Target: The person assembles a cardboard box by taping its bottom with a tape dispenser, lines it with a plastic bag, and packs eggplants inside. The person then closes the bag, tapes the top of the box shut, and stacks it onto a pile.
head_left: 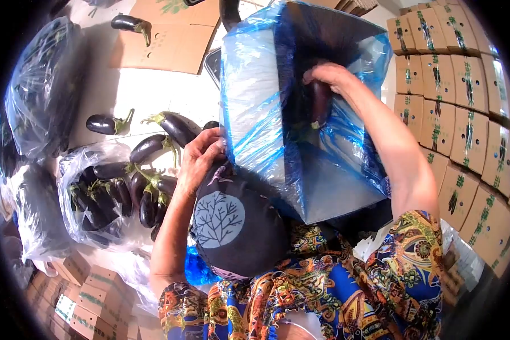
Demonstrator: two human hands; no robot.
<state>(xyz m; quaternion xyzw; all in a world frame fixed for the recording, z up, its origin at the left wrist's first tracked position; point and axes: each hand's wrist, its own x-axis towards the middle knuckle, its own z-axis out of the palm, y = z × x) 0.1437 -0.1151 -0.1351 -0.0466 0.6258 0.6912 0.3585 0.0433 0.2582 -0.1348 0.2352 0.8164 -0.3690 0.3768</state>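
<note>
My right hand (330, 76) reaches down inside the open carton lined with a blue plastic bag (252, 113). Its fingers are closed around the upper end of an eggplant (321, 102), whose green stem end points toward me. The liner is folded out over the carton's walls. At the carton's left side, my left hand (203, 152) has its fingers bent together against the liner; what they grip is hidden. Just beyond those fingers, a dark eggplant (211, 124) shows in part, and another eggplant (177, 130) lies to their left.
Loose eggplants (148, 148) lie on the white surface at left, near an open plastic bag of eggplants (96, 198). A full clear bag (45, 85) stands farther left. Flat cardboard (164, 39) lies behind. Stacked cartons (456, 113) line the right side. A dark cap (238, 226) blocks the lower middle.
</note>
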